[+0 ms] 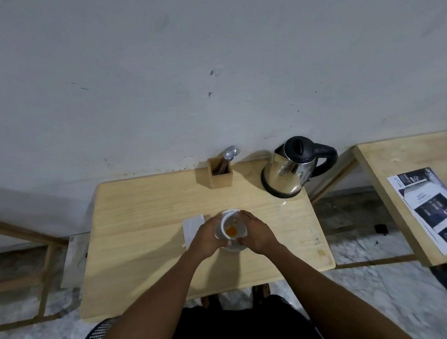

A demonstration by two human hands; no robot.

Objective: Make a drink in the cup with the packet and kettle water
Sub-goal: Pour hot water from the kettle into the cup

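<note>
Head view: both hands cup a white cup above a saucer at the middle of the table.

The left hand (pixel 204 238) and right hand (pixel 257 234) wrap the cup (pixel 230 228) from either side; orange powder lies inside. The saucer (pixel 233 247) rests on the table (pixel 142 226). The kettle (pixel 293 169) stands at the far right corner, a cutlery holder (pixel 218 173) at the far edge.

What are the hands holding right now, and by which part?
Both hands, left hand and right hand, hold the white cup by its sides, above the saucer. Orange stuff sits inside.
</note>
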